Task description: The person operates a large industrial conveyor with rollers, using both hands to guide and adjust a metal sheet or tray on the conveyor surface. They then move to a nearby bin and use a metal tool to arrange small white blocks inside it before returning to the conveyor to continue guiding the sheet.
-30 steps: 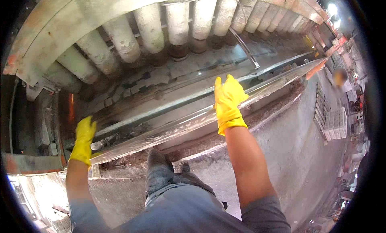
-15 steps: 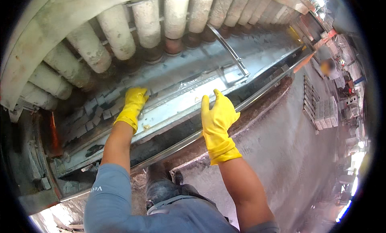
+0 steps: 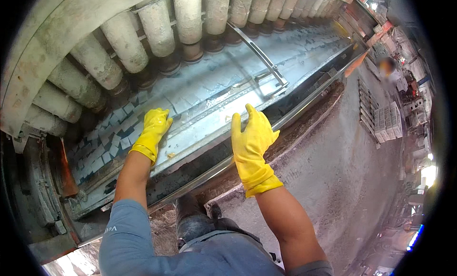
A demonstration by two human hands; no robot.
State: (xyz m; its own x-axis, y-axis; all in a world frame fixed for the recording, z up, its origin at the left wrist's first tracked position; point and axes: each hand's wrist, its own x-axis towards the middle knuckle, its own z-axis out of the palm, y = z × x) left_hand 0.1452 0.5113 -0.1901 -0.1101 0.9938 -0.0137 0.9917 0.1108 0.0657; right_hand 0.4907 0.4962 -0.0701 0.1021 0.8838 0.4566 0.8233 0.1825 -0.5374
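Both my hands wear yellow rubber gloves. My left hand (image 3: pixel 153 132) rests at the inner edge of the long pale ledge (image 3: pixel 204 132), beside the bed of small square tile pieces (image 3: pixel 114 147). Its fingers are curled closed, and whatever they may hold is hidden. My right hand (image 3: pixel 254 139) is over the front of the ledge with thumb and fingers spread, nothing in it. To its right, a slotted metal bar arm (image 3: pixel 259 52) slants down across the bed to the ledge.
A row of thick, crusted cylinders (image 3: pixel 157 31) overhangs the bed under a curved pale frame (image 3: pixel 62 33). A metal rail (image 3: pixel 200 178) runs along my side. On the floor to the right stand a pallet (image 3: pixel 366 104) and stacked grey blocks (image 3: pixel 388 122). Another person (image 3: pixel 386 66) is farther off.
The view has shifted slightly, and the tile pieces now look brighter and sharper. A small round thing beside my left hand no longer shows. Both hands keep nearly the same pose.
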